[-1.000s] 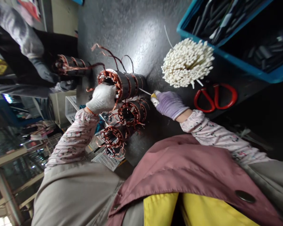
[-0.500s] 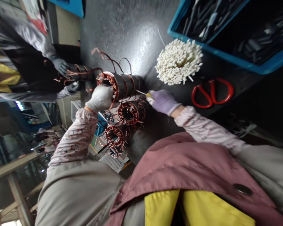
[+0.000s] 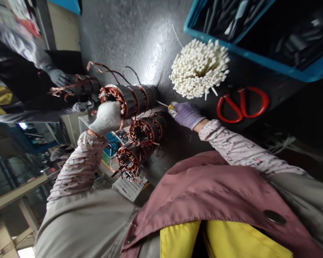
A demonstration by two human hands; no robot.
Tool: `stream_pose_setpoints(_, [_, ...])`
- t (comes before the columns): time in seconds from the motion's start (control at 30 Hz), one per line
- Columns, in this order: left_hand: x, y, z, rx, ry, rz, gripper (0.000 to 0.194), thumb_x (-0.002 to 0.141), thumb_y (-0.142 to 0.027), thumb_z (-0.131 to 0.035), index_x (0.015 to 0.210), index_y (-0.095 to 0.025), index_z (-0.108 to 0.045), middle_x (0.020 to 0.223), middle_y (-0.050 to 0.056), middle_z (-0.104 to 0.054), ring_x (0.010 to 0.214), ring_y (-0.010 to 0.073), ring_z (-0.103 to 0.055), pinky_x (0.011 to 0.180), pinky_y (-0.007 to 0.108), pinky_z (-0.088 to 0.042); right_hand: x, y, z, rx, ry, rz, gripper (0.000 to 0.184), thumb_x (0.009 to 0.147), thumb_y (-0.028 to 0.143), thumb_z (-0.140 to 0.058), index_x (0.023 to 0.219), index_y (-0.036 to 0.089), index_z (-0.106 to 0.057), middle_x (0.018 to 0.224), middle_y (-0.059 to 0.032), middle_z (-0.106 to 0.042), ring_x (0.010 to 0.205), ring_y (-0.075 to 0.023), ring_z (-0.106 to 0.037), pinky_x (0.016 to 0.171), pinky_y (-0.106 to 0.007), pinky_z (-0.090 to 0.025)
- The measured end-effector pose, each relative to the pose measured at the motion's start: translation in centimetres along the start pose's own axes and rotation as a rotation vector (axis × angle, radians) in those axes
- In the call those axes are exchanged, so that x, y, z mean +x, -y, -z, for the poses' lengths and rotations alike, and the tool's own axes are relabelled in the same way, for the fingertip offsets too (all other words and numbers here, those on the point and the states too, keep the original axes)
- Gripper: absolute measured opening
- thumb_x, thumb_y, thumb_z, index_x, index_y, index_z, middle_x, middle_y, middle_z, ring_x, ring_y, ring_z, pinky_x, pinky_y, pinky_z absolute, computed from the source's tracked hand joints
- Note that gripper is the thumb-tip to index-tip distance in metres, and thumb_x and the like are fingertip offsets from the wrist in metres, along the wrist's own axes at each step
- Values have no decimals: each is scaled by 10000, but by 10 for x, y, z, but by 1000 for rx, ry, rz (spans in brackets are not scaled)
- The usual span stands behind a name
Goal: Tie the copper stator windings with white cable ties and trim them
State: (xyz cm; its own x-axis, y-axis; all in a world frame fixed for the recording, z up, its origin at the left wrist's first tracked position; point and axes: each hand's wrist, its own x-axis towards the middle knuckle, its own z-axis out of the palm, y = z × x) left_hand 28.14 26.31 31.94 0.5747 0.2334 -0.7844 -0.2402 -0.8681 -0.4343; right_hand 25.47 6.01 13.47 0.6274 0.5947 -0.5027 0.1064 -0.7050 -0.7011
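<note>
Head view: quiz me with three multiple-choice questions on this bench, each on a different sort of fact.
1. Where are the red-handled scissors? A) inside the blue bin B) beside the bundle of white cable ties C) in the left hand
2. What colour is the right hand's glove? A) white B) yellow C) purple
3. What is the left hand doing? A) gripping the end of a wound stator B) resting empty on the bench C) holding scissors

1 B: they lie next to the bundle.
2 C: the glove holding the yellow-handled tool is purple.
3 A: the white glove sits at the stator's copper-wound end.
</note>
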Motion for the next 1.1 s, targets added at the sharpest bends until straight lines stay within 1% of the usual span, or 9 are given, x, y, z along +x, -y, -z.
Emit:
stream_pose_setpoints(0.2, [3,4,-8,-32,-43,1,699,690,-677,-579,1102,-125,-698,1031,168,-729,992,354,-680,828,387,-513,4,3,6,-57,19,-3,448,983,377,-369,1276,122,-590,1074,-188,-709,944,-270,-683,756,-336,-452])
stream_pose_setpoints(0.43, [4,2,-10,5,-42,33,690,671,-673,-592,1061,-122,-736,943,183,-736,931,390,-698,779,414,-528,13,-4,4,-83,36,26,414,975,372,-370,1212,129,-607,1033,-181,-712,921,-285,-686,758,-359,-459])
stream_pose_setpoints(0.6, [2,1,-8,-6,-62,25,709,670,-676,-608,1111,-133,-722,1010,173,-737,963,385,-695,807,404,-520,13,-4,4,-90,62,39,417,984,356,-348,1220,106,-584,1019,-185,-705,924,-281,-681,788,-365,-465])
stream_pose_setpoints(0.73, [2,1,-6,6,-43,4,708,687,-669,-609,1132,-128,-711,1036,176,-729,1002,380,-682,840,404,-508,32,13,6,-100,90,91,385,975,297,-378,1219,72,-573,1061,-215,-689,975,-285,-666,848,-383,-467])
stream_pose_setpoints(0.83, [4,6,-7,33,-26,-13,714,684,-669,-625,1128,-116,-707,1024,181,-726,978,370,-680,807,395,-506,56,33,8,-107,88,165,369,965,267,-410,1214,57,-584,1092,-233,-675,1056,-321,-648,895,-425,-463])
stream_pose_setpoints(0.9, [5,9,-8,35,-36,-19,704,694,-661,-629,1100,-91,-709,1010,179,-724,958,346,-680,793,379,-503,60,43,7,-119,76,164,369,949,218,-425,1241,40,-566,1102,-242,-667,1084,-339,-640,891,-446,-467])
stream_pose_setpoints(1.0, [3,9,-11,-3,-59,-26,668,726,-626,-623,1022,-33,-711,957,179,-719,926,309,-679,789,365,-499,34,37,2,-133,56,67,376,950,211,-421,1276,69,-547,1099,-214,-669,1059,-322,-649,869,-437,-476])
stream_pose_setpoints(1.07, [4,5,-13,-52,-81,-20,614,739,-572,-635,984,-15,-715,915,175,-715,900,295,-680,771,365,-500,5,21,-3,-133,56,-26,383,975,284,-408,1293,126,-551,1089,-186,-675,1007,-292,-661,856,-414,-480])
stream_pose_setpoints(1.1, [6,2,-13,-88,-107,-18,578,741,-535,-647,995,-19,-715,919,168,-715,899,286,-680,766,362,-502,-8,12,-5,-164,45,-52,421,977,293,-403,1336,106,-521,1096,-213,-665,997,-304,-661,853,-429,-479])
